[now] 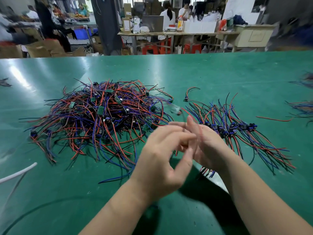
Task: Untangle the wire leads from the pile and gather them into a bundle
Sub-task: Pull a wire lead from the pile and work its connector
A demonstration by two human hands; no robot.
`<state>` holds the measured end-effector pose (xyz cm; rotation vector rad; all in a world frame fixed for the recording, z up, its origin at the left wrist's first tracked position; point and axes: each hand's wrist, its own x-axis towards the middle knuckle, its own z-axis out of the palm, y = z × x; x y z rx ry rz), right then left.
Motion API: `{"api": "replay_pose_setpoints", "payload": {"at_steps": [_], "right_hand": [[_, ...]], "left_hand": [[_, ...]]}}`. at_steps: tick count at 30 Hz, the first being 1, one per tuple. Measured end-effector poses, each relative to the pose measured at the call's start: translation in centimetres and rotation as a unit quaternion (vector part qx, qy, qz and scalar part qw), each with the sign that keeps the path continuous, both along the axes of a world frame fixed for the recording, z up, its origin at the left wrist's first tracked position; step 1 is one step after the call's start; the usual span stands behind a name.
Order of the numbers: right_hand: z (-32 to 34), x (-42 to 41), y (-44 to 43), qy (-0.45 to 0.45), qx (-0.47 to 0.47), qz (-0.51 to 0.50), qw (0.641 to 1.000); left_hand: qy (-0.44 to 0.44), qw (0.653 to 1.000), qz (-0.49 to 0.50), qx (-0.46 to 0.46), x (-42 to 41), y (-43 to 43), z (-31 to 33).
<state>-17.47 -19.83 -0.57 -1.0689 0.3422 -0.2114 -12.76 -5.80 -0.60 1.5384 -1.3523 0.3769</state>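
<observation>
A wide green table (186, 73) with a smooth, glossy top runs to a straight far edge. Past it are work benches (169, 33), cardboard boxes and red plastic stools (149, 49). A broad band of bare green lies between that edge and the work, and more sits at the near left, where a white cable (17, 173) crosses the corner. The near edge curves in a pale rim around the person.

The pile (101, 116) of wire leads is left of centre. It is a loose mound of thin red, blue, purple and black wires with small green boards caught in it, and stray ends splay out flat on all sides. To the right lies a row of sorted leads (237, 131), with dark blue connectors lined up and tails fanned out. One red wire (274, 119) lies apart beyond it.

Between the two, the left hand (160, 160) and right hand (210, 145) meet above the table, both smeared with motion. A blurred lead (176, 109) rises over the fingertips and wire ends (207, 172) poke out below the right wrist. I cannot tell which hand grips it.
</observation>
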Motion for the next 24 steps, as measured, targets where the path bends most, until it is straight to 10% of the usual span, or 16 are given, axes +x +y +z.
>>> {"api": "replay_pose_setpoints", "payload": {"at_steps": [9,18,24], "right_hand": [[0.6,-1.1,-1.7,-0.099,0.102,-0.024,0.990],[0.7,-1.0,-1.4,-0.087,0.098,-0.077,0.988],[0.6,-1.3,-1.5,-0.128,0.114,-0.015,0.985]], "left_hand": [[0.184,0.972,-0.121,0.080,-1.1,-0.1,0.0],[0.426,0.881,-0.152,0.137,-0.6,-0.9,0.9],[0.563,0.761,-0.240,0.215,1.2,-0.9,0.9]]}}
